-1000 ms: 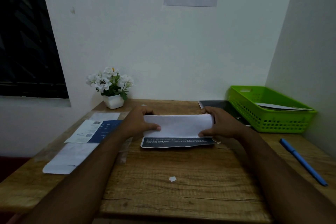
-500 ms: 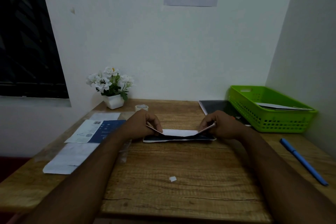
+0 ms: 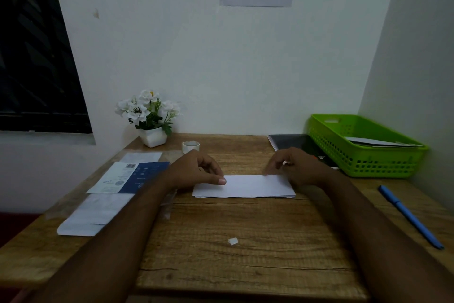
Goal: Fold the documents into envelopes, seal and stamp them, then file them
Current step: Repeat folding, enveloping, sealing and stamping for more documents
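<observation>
folded paper [image 3: 245, 186] mid-desk [image 3: 245, 253], basket [image 3: 363, 155] right (pen [image 3: 410, 216] nearer)

A wooden desk [image 3: 245, 253] stands in a corner of white walls, with a dark window [image 3: 36, 57] at the left. At the back left of the desk, a small white pot of white artificial flowers [image 3: 149, 116] stands against the wall, and just beside it to the right is a small roll of tape [image 3: 190, 146]. A blue pen [image 3: 410, 216] lies along the desk's right edge, and a tiny white scrap [image 3: 233, 241] lies on the bare wood nearer the front.
</observation>
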`<state>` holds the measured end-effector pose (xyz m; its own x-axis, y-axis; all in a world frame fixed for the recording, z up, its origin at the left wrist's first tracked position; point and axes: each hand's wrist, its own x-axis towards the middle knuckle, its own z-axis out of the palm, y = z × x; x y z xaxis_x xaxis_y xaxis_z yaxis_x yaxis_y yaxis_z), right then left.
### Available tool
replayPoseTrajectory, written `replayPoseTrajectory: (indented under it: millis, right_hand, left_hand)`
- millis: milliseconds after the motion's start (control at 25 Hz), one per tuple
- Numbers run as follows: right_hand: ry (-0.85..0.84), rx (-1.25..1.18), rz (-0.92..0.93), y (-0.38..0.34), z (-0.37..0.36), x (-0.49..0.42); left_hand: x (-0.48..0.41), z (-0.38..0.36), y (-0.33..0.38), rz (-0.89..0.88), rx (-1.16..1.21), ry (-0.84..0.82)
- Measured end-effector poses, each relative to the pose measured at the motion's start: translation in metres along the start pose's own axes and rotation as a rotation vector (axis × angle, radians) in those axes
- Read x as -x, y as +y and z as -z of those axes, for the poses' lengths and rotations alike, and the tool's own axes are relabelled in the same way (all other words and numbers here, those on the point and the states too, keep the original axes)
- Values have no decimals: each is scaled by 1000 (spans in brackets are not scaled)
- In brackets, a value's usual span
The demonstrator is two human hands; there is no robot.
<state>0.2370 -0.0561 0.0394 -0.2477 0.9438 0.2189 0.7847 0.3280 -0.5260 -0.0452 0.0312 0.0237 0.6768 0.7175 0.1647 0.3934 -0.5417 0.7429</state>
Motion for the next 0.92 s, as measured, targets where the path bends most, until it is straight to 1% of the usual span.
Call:
replayPoseTrajectory:
  millis: [40, 160, 240, 400, 680, 800, 920]
  right_hand:
    - [0, -14, 11, -4, -6, -3]
    - [-117, -12, -15, -13, -31, -13]
    - [-161, 20, -24, -15, -41, -19]
    - [-159, 29, -18, -11, -41, -23]
    - [-153, -11, -100, 4, -14, -12]
    - [-178, -21, -103, 9, -3, -6]
    - [-116, -4, -114, 14, 0, -3]
  left_hand:
    - [-1, -3, 0, -4, -10, 6]
    - [-3, -11, 0, -28, -73, -14]
    - [-4, -12, -1, -21, -113, -31]
    - [-5, -10, -3, -14, -199, -38]
    - [-4, 0, -7, 53, -230, -50]
    - [-2, 6, -8, 55, -294, -67]
    - [-1, 8, -9, 41, -301, -61]
